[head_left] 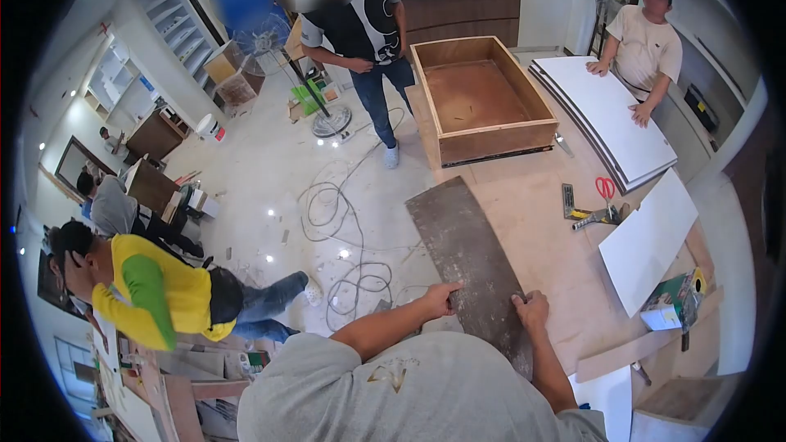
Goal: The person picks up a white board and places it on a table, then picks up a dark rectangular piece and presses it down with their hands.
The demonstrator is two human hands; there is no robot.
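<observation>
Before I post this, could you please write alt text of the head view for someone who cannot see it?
A person's left hand and right hand hold opposite edges of a dark, scuffed board at a worktable bearing an open wooden box, red scissors and white sheets. Another person touches the sheets.

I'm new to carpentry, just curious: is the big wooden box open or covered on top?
Open: the wooden box has no lid on, and its brown floor shows.

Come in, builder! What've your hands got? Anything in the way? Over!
Left grip, right grip: holding brown board by opposite edges. Possibly in the way: wooden box beyond its far end.
</observation>
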